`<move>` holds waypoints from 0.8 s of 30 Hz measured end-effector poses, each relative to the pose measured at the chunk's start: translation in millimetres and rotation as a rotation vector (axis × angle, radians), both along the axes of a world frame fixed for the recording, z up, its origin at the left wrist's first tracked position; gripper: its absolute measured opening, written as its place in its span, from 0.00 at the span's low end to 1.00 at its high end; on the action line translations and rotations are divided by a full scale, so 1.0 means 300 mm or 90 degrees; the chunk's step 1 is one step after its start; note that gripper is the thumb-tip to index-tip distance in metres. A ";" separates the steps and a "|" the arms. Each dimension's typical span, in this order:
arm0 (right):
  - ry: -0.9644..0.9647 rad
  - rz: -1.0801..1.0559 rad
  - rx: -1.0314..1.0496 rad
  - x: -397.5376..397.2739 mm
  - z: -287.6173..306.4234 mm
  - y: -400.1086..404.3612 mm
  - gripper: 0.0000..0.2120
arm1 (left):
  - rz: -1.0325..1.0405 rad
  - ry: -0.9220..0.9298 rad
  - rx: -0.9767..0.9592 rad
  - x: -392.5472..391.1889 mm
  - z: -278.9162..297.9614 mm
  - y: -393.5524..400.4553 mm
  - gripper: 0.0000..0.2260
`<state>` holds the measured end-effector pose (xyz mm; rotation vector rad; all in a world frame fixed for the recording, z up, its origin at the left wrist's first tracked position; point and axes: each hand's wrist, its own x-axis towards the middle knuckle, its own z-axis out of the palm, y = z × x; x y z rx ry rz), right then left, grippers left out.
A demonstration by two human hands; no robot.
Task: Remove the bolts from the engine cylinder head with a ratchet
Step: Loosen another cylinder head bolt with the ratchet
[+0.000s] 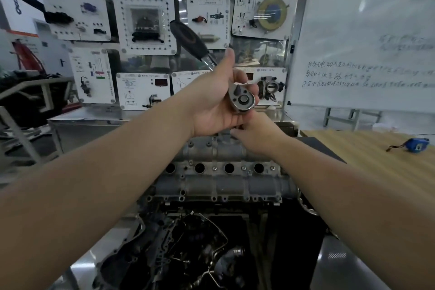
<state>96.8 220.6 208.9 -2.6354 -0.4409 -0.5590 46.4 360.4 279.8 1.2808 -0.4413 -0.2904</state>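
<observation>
Nearest, below the forearms, is the cylinder head (223, 183) on the engine; several bolts (243, 168) still sit along its middle row, so most of the work seems left. The left hand (211, 101) grips the ratchet (241, 99), lifted off the head. The right hand (254, 134) reaches under it at the far edge; its grip is hidden. To the right lies a table (353, 160).

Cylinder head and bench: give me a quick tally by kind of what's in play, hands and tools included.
Hands: 2, left hand holding the ratchet, right hand low at the head's far edge
Ratchet: 1
Cylinder head: 1
Round plug wells in the head: 4
Blue tape measure on the wooden bench: 1
Total: 9
</observation>
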 end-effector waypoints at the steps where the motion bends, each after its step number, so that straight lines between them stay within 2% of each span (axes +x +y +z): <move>1: -0.002 0.010 -0.007 0.020 -0.004 0.005 0.07 | -0.002 0.003 -0.013 0.019 -0.005 0.002 0.24; 7: 0.046 0.106 -0.006 0.134 -0.012 0.039 0.02 | 0.029 0.022 -0.047 0.126 -0.023 0.050 0.26; 10: 0.101 0.164 0.017 0.173 -0.009 0.062 0.10 | 0.038 0.031 -0.049 0.167 -0.021 0.077 0.27; 12: 0.121 0.180 0.015 0.199 -0.005 0.074 0.10 | 0.046 0.034 -0.046 0.191 -0.021 0.087 0.27; 18: 0.174 0.200 -0.004 0.247 0.002 0.074 0.04 | 0.059 0.053 -0.058 0.240 -0.041 0.094 0.27; 22: 0.187 0.198 -0.020 0.265 -0.002 0.077 0.13 | 0.063 0.064 -0.066 0.257 -0.053 0.097 0.28; 24: 0.192 0.198 -0.021 0.269 -0.008 0.082 0.15 | 0.066 0.063 -0.064 0.263 -0.057 0.096 0.28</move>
